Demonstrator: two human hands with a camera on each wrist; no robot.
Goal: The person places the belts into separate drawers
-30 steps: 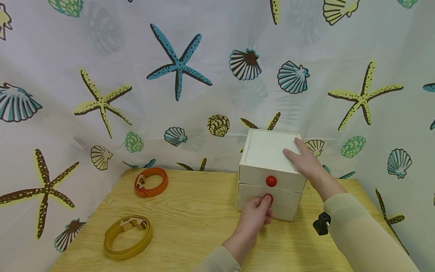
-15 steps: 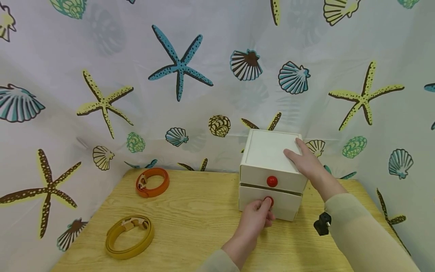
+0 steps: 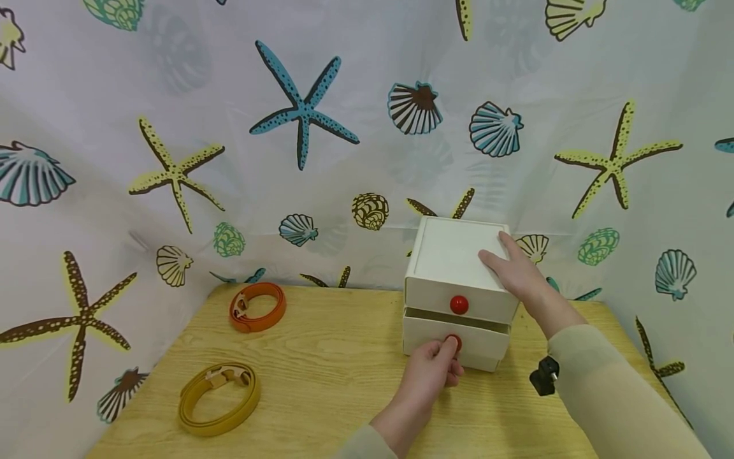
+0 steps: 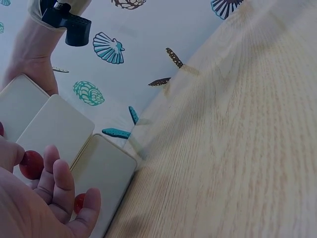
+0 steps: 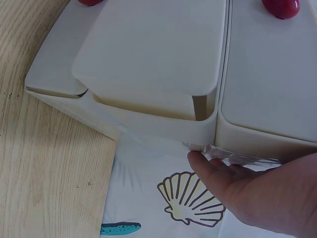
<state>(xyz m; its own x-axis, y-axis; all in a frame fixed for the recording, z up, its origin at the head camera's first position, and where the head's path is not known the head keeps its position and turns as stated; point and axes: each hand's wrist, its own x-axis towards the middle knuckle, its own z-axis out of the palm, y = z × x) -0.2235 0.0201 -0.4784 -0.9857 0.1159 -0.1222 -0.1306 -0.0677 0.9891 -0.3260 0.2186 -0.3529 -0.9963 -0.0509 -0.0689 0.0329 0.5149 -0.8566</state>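
A white chest of small drawers (image 3: 459, 252) with round red knobs stands at the back right of the table. My left hand (image 3: 427, 376) pinches the knob (image 4: 31, 167) of the middle drawer (image 3: 484, 346) between thumb and fingers. That drawer is pulled partly out, with a dark gap above its front; its contents are hidden. The top drawer (image 3: 424, 295) and, in the left wrist view, the bottom drawer (image 4: 106, 171) look closed. With thumb on top and fingers along the right side, my right hand (image 3: 518, 274) rests on the chest.
An orange rolled belt (image 3: 278, 312) lies at the back left of the wooden table (image 3: 327, 363). Nearer, a yellow rolled belt (image 3: 215, 427) lies on the left. A curtain (image 3: 344, 172) printed with shells and starfish hangs behind and at both sides.
My left hand has drawn the middle drawer toward me, widening the gap under the top drawer. The right hand has stayed in place on the chest.
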